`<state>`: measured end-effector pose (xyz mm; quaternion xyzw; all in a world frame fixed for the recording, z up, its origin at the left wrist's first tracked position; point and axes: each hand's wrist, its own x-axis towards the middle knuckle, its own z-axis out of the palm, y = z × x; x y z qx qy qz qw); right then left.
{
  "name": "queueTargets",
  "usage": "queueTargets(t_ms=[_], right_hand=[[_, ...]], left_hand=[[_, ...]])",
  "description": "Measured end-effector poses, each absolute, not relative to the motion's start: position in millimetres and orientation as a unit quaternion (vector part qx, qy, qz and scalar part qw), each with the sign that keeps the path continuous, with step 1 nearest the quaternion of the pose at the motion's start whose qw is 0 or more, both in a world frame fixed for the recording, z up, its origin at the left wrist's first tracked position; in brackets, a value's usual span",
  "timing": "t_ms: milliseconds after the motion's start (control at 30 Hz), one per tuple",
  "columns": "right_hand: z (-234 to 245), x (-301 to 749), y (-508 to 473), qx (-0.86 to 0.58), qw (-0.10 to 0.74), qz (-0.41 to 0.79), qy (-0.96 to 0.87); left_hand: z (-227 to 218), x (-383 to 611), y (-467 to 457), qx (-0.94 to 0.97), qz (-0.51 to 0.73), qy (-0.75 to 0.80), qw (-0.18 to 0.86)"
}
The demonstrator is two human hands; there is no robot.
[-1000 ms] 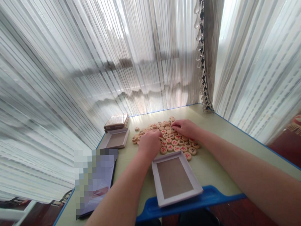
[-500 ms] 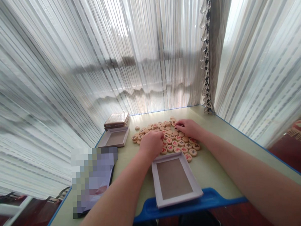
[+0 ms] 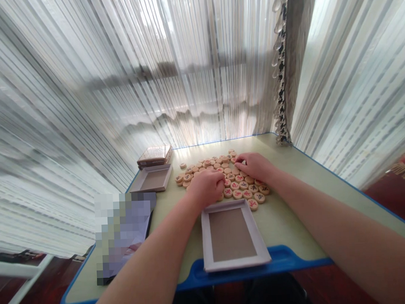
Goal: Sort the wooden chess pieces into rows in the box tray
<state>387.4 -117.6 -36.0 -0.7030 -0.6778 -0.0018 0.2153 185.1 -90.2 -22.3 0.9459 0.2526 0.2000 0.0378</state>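
Observation:
Many round wooden Chinese chess pieces [image 3: 237, 193] lie spread in a cluster on the table, some showing red or black characters, others blank. My left hand [image 3: 208, 186] rests over the near left of the cluster, fingers curled down; what is beneath them is hidden. My right hand [image 3: 254, 165] is at the far right of the cluster, thumb and forefinger closed around the edge of a piece. An open shallow white box part [image 3: 208, 240] with a grey-brown inside lies in front of me, close to the nearest pieces.
Another shallow box part [image 3: 166, 180] lies at the left, before a stacked pair of boxes or books [image 3: 155, 155]. A tablet-like device [image 3: 135, 234], partly pixelated, lies at the left edge. The table [image 3: 297, 193] has a blue rim; string curtains [image 3: 193, 81] hang behind.
My right hand has shifted slightly among the far pieces. My left hand has moved a little to the right, its fingers still curled. The whole view has tilted slightly.

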Motion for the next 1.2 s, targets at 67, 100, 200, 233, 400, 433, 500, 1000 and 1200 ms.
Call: queueTargets(t_ms=[67, 100, 200, 233, 400, 433, 500, 1000, 1200], right_hand=[[-34.5, 386.8, -117.8, -0.707, 0.203, -0.007, -0.678], [-33.2, 386.9, -118.1, -0.708, 0.201, -0.012, -0.676], [-27.0, 389.2, -120.9, -0.716, 0.196, -0.024, -0.67], [-24.4, 390.4, -122.8, -0.72, 0.186, -0.019, -0.668], [-12.7, 394.3, -136.5, -0.717, 0.112, 0.089, -0.682], [-11.6, 394.3, -138.6, -0.713, 0.107, 0.108, -0.685], [-10.9, 394.0, -140.8, -0.709, 0.106, 0.125, -0.686], [-12.2, 387.4, -141.9, -0.719, 0.133, 0.091, -0.676], [-11.2, 387.9, -141.9, -0.717, 0.104, 0.128, -0.677]], left_hand=[[-22.1, 185.0, -90.4, 0.945, 0.197, 0.257, 0.037], [-22.1, 185.0, -90.4, 0.945, 0.196, 0.259, 0.036], [-22.4, 185.3, -89.9, 0.944, 0.198, 0.261, 0.034], [-22.4, 185.4, -89.8, 0.944, 0.199, 0.262, 0.032], [-22.5, 185.6, -90.3, 0.945, 0.193, 0.264, 0.022], [-22.6, 185.4, -90.5, 0.945, 0.191, 0.264, 0.019], [-22.8, 185.0, -90.9, 0.946, 0.189, 0.263, 0.014], [-19.8, 182.2, -94.9, 0.945, 0.188, 0.266, 0.007], [-20.4, 183.2, -94.3, 0.949, 0.183, 0.258, 0.01]])
